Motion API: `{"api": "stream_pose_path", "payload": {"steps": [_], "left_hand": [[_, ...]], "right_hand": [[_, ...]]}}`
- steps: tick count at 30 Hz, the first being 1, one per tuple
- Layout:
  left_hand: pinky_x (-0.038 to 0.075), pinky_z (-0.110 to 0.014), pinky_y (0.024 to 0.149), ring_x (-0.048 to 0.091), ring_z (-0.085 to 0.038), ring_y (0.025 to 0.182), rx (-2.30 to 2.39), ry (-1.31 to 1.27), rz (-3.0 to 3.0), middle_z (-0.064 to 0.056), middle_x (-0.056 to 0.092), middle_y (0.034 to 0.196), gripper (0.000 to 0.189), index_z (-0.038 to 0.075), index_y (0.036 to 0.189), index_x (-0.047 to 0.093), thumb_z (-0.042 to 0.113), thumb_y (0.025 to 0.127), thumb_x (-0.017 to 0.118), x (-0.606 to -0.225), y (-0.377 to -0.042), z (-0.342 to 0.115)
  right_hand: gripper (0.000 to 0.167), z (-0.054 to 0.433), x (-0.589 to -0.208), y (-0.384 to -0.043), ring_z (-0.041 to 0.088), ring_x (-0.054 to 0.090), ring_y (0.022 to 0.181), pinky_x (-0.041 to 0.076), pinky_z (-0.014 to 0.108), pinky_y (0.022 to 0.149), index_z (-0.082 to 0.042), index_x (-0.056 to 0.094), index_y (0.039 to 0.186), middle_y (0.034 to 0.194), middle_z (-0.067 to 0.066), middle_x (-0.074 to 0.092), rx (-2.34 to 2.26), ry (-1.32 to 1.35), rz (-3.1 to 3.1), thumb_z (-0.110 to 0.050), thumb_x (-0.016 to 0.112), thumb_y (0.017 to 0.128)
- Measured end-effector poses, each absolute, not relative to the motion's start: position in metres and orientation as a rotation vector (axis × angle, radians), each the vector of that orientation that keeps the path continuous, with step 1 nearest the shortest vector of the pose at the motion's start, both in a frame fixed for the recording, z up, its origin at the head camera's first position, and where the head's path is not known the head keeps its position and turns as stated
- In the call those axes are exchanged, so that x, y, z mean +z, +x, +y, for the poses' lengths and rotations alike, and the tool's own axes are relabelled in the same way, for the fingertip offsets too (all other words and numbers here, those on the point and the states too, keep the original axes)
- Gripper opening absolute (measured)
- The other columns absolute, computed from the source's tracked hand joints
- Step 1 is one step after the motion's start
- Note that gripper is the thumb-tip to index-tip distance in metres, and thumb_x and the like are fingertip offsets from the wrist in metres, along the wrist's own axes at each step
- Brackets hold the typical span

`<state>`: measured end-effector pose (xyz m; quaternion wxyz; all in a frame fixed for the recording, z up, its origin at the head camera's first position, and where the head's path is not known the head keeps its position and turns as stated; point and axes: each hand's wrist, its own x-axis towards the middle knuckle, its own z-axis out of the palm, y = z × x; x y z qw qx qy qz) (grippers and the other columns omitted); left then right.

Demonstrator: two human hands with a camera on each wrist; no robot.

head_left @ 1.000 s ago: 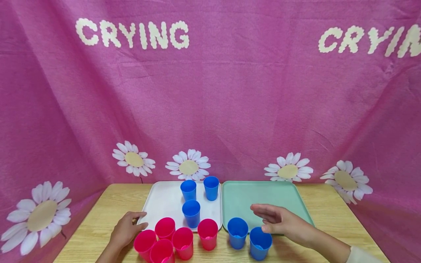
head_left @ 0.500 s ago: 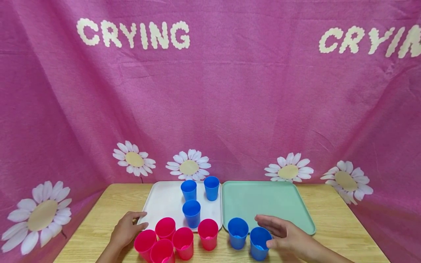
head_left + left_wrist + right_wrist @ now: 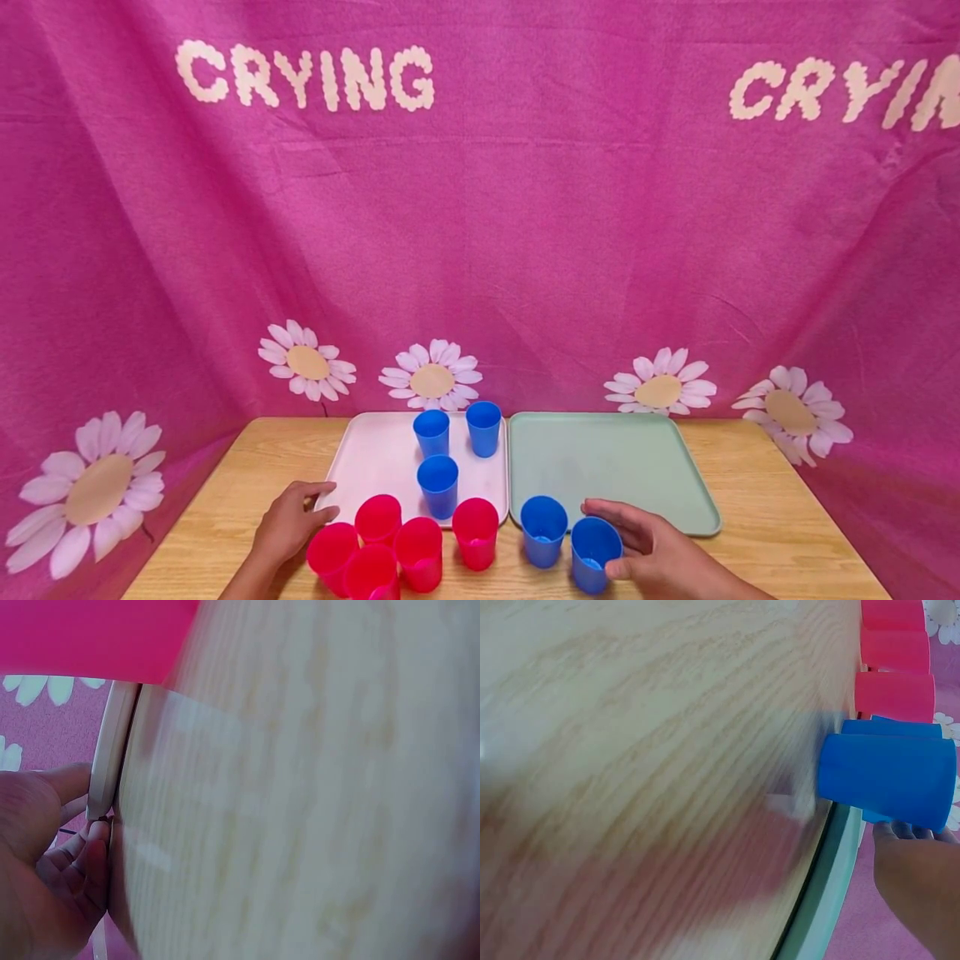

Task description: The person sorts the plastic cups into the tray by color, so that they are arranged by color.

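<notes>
My right hand [image 3: 656, 554] is at the right-hand blue cup [image 3: 595, 557], its thumb against the near right side and its fingers round the back. In the right wrist view this blue cup [image 3: 889, 780] hides the fingertips. Another blue cup [image 3: 543, 533] stands just left of it. My left hand [image 3: 288, 525] rests at the front left corner of the white tray [image 3: 360, 467], thumb and fingers spread. The left wrist view shows its thumb [image 3: 71, 780] at the tray's edge, with the other fingers loosely bent beside it. Several pink cups, including one pink cup [image 3: 333, 558], stand next to that hand.
Three upright blue cups, one the front blue cup [image 3: 438, 486], are on the white tray. A green tray [image 3: 600, 458] lies to its right on the wooden table [image 3: 757, 467]. A pink cloth [image 3: 525, 250] with daisies hangs behind.
My right hand has come down from above the green tray's front edge and moved in round the right-hand blue cup. The left hand and the cups have stayed in place.
</notes>
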<state>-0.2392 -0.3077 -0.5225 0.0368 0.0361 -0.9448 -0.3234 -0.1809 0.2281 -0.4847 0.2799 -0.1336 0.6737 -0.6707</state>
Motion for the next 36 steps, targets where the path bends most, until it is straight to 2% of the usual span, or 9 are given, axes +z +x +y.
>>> {"api": "stream_pose_path", "payload": {"steps": [5, 15, 29, 36], "left_hand": [[0.05, -0.059, 0.093, 0.063, -0.04, 0.113, -0.994, 0.104, -2.892, -0.017, 0.066, 0.115, 0.04, 0.003, 0.124, 0.074, 0.016, 0.086, 0.082, -0.5208, -0.2396, -0.3071], [0.051, -0.058, 0.092, 0.063, -0.039, 0.111, -0.982, 0.091, -2.894, -0.017, 0.066, 0.115, 0.039, 0.004, 0.123, 0.074, 0.016, 0.086, 0.082, -0.5194, -0.2382, -0.3063], [0.051, -0.058, 0.092, 0.064, -0.038, 0.11, -0.984, 0.096, -2.891, -0.016, 0.067, 0.114, 0.04, 0.004, 0.123, 0.074, 0.015, 0.086, 0.082, -0.5211, -0.2381, -0.3071], [0.051, -0.057, 0.091, 0.064, -0.038, 0.109, -0.977, 0.091, -2.891, -0.016, 0.067, 0.114, 0.04, 0.004, 0.123, 0.075, 0.016, 0.086, 0.083, -0.5219, -0.2386, -0.3078]], "right_hand": [[0.064, 0.2273, -0.4903, -0.1821, 0.028, 0.049, 0.139, 0.052, 0.042, 0.105, -0.003, 0.036, 0.158, 0.163, 0.025, 0.034, -1.796, -0.314, 1.807, -0.016, 0.065, 0.102], [0.066, 0.2242, -0.4887, -0.1794, 0.029, 0.051, 0.136, 0.053, 0.044, 0.103, -0.005, 0.038, 0.158, 0.161, 0.028, 0.033, -1.762, -0.298, 1.85, -0.018, 0.068, 0.101], [0.07, 0.2238, -0.4888, -0.1779, 0.028, 0.053, 0.134, 0.054, 0.039, 0.102, -0.002, 0.038, 0.157, 0.159, 0.03, 0.036, -1.745, -0.343, 1.892, -0.022, 0.071, 0.099], [0.07, 0.2249, -0.4879, -0.1779, 0.029, 0.052, 0.134, 0.054, 0.042, 0.103, -0.004, 0.039, 0.157, 0.159, 0.028, 0.037, -1.732, -0.314, 1.89, -0.023, 0.07, 0.098]]}}
